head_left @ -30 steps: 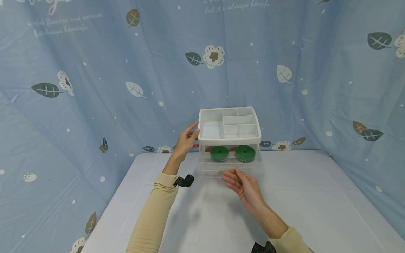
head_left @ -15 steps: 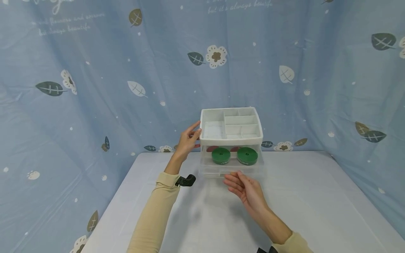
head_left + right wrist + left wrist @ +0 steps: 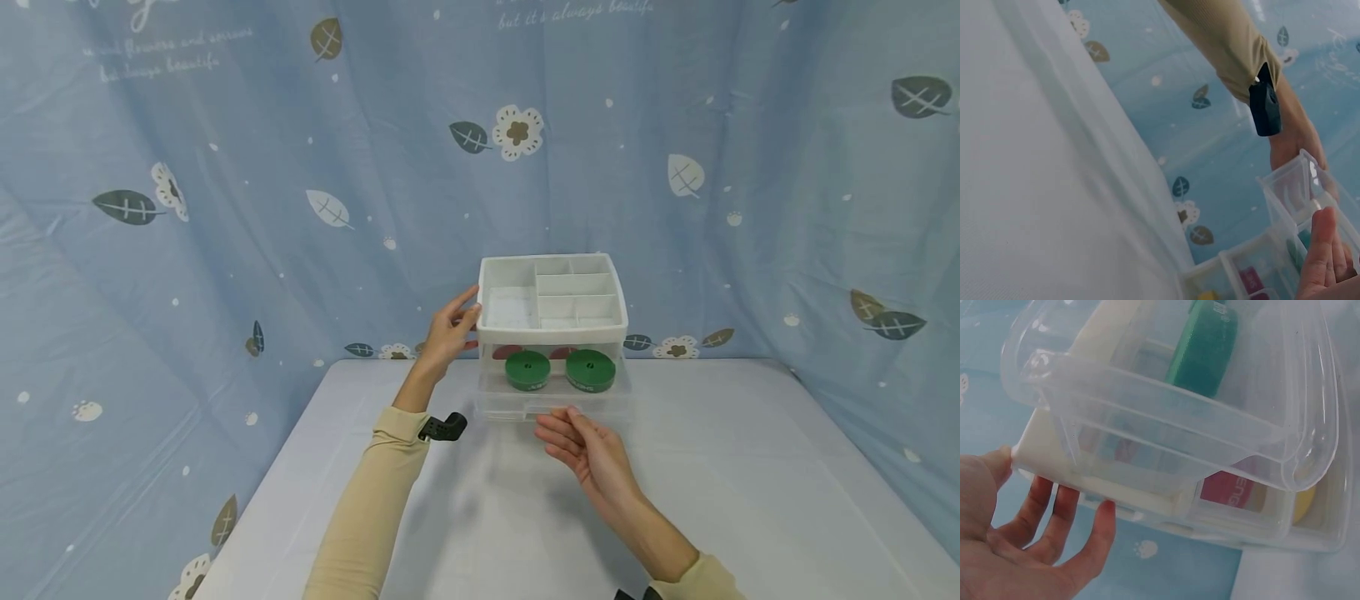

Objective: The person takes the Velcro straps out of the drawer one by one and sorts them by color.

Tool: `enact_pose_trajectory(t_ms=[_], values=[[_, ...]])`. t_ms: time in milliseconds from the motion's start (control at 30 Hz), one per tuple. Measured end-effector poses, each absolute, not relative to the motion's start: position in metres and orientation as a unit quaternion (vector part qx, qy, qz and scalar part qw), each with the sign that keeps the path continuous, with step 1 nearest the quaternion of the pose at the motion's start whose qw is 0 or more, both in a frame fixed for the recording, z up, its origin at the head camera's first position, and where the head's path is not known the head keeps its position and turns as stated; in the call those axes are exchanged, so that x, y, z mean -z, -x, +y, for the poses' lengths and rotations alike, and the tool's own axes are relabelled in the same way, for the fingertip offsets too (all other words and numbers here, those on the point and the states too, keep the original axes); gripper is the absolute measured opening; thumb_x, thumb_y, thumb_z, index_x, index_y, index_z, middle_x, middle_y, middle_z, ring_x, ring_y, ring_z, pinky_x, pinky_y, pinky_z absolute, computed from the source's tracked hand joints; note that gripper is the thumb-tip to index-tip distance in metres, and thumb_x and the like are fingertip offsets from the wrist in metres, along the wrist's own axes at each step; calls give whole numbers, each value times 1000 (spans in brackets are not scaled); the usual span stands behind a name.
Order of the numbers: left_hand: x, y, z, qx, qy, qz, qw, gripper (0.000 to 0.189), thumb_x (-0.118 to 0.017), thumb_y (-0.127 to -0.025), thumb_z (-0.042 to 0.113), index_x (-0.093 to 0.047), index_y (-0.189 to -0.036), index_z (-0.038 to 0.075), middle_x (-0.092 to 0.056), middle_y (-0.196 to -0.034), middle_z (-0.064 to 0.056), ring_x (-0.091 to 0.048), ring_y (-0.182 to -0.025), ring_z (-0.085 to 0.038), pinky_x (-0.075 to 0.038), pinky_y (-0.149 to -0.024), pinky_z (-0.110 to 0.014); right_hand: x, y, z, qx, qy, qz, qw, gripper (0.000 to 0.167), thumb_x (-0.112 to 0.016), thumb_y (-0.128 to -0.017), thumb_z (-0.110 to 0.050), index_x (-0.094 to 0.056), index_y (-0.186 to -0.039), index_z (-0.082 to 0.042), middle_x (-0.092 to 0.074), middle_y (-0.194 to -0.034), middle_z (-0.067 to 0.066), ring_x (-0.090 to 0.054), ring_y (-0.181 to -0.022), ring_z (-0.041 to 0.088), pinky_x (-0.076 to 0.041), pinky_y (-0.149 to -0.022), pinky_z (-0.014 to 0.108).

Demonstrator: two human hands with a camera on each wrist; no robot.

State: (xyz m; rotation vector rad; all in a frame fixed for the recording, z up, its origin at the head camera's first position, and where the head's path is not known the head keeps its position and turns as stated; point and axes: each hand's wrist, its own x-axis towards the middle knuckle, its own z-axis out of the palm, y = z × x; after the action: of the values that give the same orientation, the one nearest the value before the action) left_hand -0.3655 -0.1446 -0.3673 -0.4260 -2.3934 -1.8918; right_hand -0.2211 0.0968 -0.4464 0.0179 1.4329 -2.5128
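Observation:
A small drawer cabinet with a white compartmented top (image 3: 553,336) stands at the back of the table. Its clear plastic drawer (image 3: 498,406) is slid out toward me. Two green rolls (image 3: 527,370) lie side by side inside it. My left hand (image 3: 447,335) holds the cabinet's left side, thumb on the white edge and fingers bent along it in the left wrist view. With thumb and index finger, my right hand (image 3: 592,446) pinches the drawer's front at the handle. Its other fingers extend fairly straight.
Red round items (image 3: 508,352) show behind the green rolls. Through the clear plastic, the left wrist view shows a pink lettered item (image 3: 1229,487) and a yellow one (image 3: 1304,503). A blue patterned curtain (image 3: 405,167) hangs directly behind the white-covered table (image 3: 480,533).
The drawer has come slightly further out, its green rolls now showing more fully from above. My right hand has moved a little toward me with it. The left hand keeps its hold.

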Motion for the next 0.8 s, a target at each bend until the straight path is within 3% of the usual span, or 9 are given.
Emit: enact_pose_trajectory(t_ms=[200, 567, 800], values=[[366, 363, -144, 615, 142, -775, 31, 49, -48, -103, 37, -38, -151, 37, -57, -129, -18, -59, -114, -30, -56, -97, -48, 447, 221, 97, 860, -12, 495, 123, 55, -51, -102, -39, -47, -137, 3, -75, -113, 3, -72, -103, 13, -60, -85, 22], [344, 343, -142, 617, 147, -773, 6, 51, -45, -106, 24, -32, -155, 24, -52, -133, -27, -58, -116, -34, -53, -100, -54, 445, 219, 100, 836, -1, 534, 126, 50, -50, -103, -38, -50, -134, 2, -74, -113, 2, -72, -102, 13, -60, -83, 23], [343, 341, -142, 618, 139, -774, 8, 51, -46, -106, 26, -33, -155, 25, -53, -131, -26, -58, -115, -33, -53, -99, -54, 439, 221, 105, 757, 48, 637, 140, 54, -53, -101, -42, -53, -137, -1, -67, -127, 9, -68, -110, 17, -60, -89, 31]])
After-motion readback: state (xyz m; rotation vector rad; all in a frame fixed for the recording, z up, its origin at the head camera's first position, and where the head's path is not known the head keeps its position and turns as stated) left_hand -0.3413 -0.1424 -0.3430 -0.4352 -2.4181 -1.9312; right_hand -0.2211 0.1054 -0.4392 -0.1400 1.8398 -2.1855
